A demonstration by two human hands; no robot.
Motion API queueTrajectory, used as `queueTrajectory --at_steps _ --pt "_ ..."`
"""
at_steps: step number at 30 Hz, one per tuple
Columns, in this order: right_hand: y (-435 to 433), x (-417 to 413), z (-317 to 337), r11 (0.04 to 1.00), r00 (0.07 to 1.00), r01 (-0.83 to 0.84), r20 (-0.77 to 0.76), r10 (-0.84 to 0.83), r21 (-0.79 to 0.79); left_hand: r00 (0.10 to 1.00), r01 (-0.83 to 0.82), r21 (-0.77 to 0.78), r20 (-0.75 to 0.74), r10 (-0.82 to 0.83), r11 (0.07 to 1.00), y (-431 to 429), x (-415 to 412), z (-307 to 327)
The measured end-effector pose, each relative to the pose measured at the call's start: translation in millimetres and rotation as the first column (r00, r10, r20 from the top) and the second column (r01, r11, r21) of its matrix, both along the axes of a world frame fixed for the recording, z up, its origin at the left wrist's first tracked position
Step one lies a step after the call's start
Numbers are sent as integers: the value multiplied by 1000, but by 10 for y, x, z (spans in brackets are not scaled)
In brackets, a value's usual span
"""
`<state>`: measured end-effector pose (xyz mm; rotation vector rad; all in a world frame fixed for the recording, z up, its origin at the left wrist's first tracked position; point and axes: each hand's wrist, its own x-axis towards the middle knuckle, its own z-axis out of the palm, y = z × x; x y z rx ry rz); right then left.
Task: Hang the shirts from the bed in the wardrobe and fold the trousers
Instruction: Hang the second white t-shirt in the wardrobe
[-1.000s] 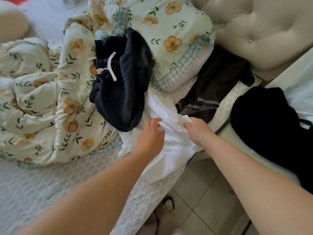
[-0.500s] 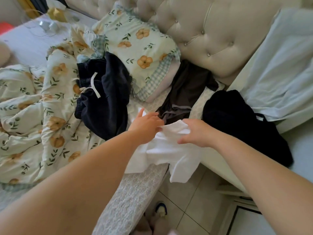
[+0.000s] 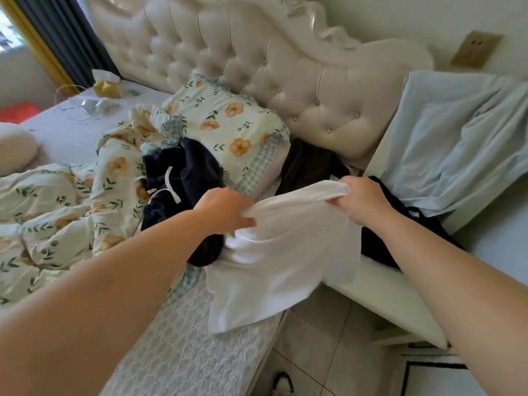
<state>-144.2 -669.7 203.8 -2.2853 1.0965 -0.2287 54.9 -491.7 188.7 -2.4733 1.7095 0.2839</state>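
Left hand (image 3: pixel 225 210) and right hand (image 3: pixel 363 200) each grip the bunched upper edge of white shirt (image 3: pixel 285 261); lower part drapes over bed (image 3: pixel 185 347) edge; dark drawstring trousers (image 3: pixel 183 184) just behind left hand.

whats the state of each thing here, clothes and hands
white shirt, partly lifted, bunched between both hands
left hand, clutching the shirt
right hand, clutching the shirt's edge
drawstring trousers, crumpled, unfolded
brown garment, crumpled
black garment, heaped

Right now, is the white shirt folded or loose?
Loose. The left hand and right hand grip the white shirt at its top; it droops.
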Motion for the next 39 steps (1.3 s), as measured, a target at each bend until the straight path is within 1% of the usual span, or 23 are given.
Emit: queueTrajectory --at_steps 4,7,8,10,11,12,13,14,15,16,17,18,20,21,23,24,26,28,31,33,35,38,39 --pt "139 -14 418 991 983 94 166 -78 -92 997 -62 -110 38 66 992 111 170 352" --pt "267 -91 650 970 944 203 291 -158 -134 989 -141 -296 2 149 945 233 294 611" --pt "317 -106 710 961 924 242 334 -186 -134 981 -195 -366 -51 189 910 292 327 698" --pt "393 -122 803 944 896 307 371 -243 -123 928 -350 -464 -289 235 814 402 374 838" --pt "422 -123 835 942 897 319 354 -266 -101 885 -410 -466 -412 218 784 450 381 896" --pt "453 -124 856 949 907 310 316 -277 -57 833 -448 -439 -521 186 779 489 384 944" --pt "496 -125 874 960 923 280 270 -273 12 740 -495 -393 -659 139 775 529 372 984" --pt "540 -132 878 966 936 243 241 -257 86 593 -557 -319 -799 98 767 569 351 1015" --pt "586 -143 880 966 941 214 234 -245 147 431 -606 -233 -900 68 760 607 311 1046" --pt "636 -153 889 961 939 192 247 -239 200 317 -632 -168 -947 55 757 639 270 1062" --pt "682 -157 911 952 929 175 277 -245 253 287 -638 -147 -956 56 756 655 234 1074" --pt "715 -144 943 939 914 162 313 -259 304 324 -635 -161 -944 71 756 660 201 1097" --pt "779 -86 1053 904 880 142 368 -302 403 452 -623 -240 -887 93 744 661 125 1179" --pt "809 -46 1120 890 871 126 380 -311 439 462 -642 -273 -883 78 716 660 71 1247" --pt "888 41 1250 892 875 66 404 -267 447 408 -684 -311 -913 -8 660 649 -38 1398" --pt "935 83 1308 904 887 28 407 -220 426 398 -686 -338 -916 -56 645 646 -87 1460" --pt "1063 159 1446 926 919 -53 382 -102 374 427 -635 -386 -897 -113 669 651 -188 1566" --pt "1176 258 1544 923 927 -163 373 23 348 485 -565 -420 -865 -126 710 641 -254 1598" --pt "1310 424 1634 913 884 -250 460 81 321 539 -455 -420 -832 -133 785 623 -326 1559" --pt "1363 517 1659 925 858 -248 510 70 290 571 -434 -419 -812 -116 797 614 -367 1504" --pt "1387 569 1654 937 837 -206 547 19 281 594 -473 -433 -800 -86 767 610 -390 1459" --pt "1386 609 1549 948 815 -89 569 -106 305 591 -576 -419 -807 3 702 597 -376 1415" --pt "1398 613 1499 953 819 -35 555 -145 301 563 -627 -402 -826 32 668 591 -359 1395"
